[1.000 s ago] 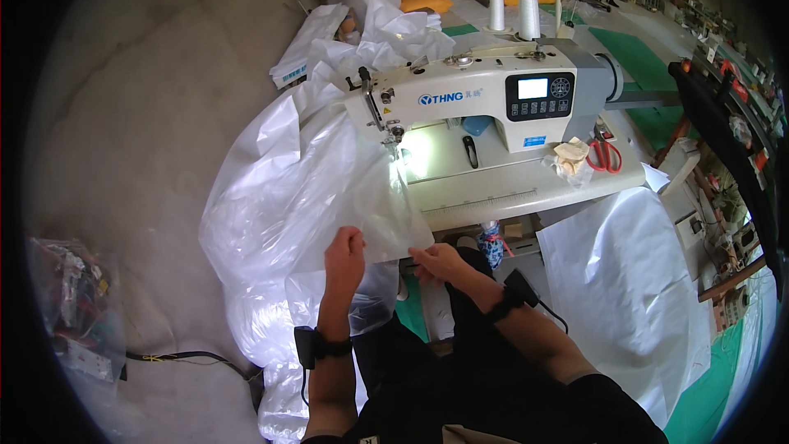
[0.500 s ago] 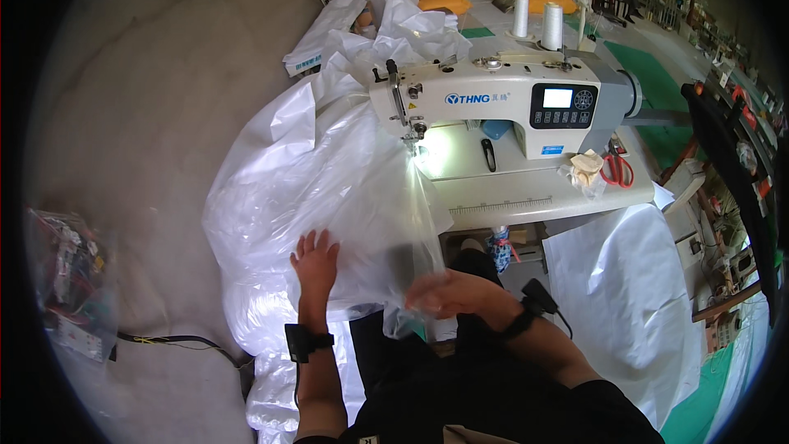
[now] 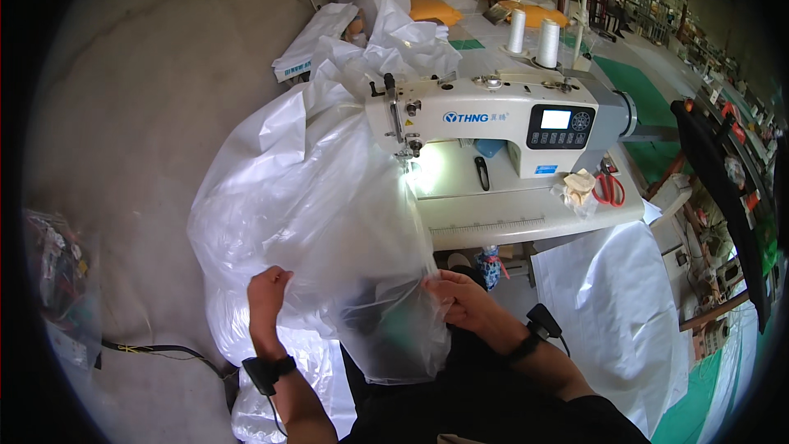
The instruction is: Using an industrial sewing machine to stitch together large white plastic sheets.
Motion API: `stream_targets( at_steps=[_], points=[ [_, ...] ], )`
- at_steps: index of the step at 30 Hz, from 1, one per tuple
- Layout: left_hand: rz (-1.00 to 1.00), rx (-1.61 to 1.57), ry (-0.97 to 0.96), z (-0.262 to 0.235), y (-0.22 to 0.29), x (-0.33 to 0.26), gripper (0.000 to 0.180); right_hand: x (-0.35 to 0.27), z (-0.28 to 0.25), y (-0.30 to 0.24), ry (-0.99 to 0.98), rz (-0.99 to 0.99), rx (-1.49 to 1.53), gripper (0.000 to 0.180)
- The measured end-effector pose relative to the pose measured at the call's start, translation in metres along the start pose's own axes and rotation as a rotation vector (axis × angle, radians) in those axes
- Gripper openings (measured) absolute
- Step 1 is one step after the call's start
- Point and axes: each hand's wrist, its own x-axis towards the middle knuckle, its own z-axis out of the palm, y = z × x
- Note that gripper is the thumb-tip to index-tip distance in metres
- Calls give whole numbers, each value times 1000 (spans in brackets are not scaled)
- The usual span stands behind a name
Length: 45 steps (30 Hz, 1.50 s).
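A large, thin translucent plastic sheet (image 3: 329, 214) hangs from under the needle of a white sewing machine (image 3: 485, 97) and spreads down over my lap. My right hand (image 3: 462, 296) pinches its right edge between thumb and fingers, below the machine bed. Over on the left, my left hand (image 3: 269, 292) is closed at the sheet's left part, fingertips gathered on the film. Between the hands the film is stretched, and my dark clothing shows through it. The machine's lamp lights the needle area, where folds hide the sheet's exact position under the presser foot.
On the machine bed lie a small black thread snipper (image 3: 482, 173) and red-handled scissors (image 3: 609, 188) beside a crumpled cloth (image 3: 579, 187). Two white thread cones (image 3: 548, 43) stand behind. White sheeting (image 3: 612, 304) hangs at right. A black cable (image 3: 168, 340) crosses the floor at left.
My left hand has moved left and down and closed on the sheet. My right hand has moved slightly right and now pinches the edge. The sheet's lower part is spread wider across my lap.
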Motion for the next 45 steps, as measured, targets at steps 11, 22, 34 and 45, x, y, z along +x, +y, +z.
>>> stream_targets(
  at_steps=[11,22,34,45],
  points=[
    [29,54,-222,7,3,16,27,-13,-25,7,320,-254,-1279,37],
    [1,200,-101,-30,-15,43,22,-4,-27,-33,350,-198,-1210,35],
    [260,243,238,49,-102,135,13,83,-32,-13,393,-234,-762,30],
    [484,-214,143,30,91,62,23,71,-42,-15,307,-238,-498,24]
  ],
)
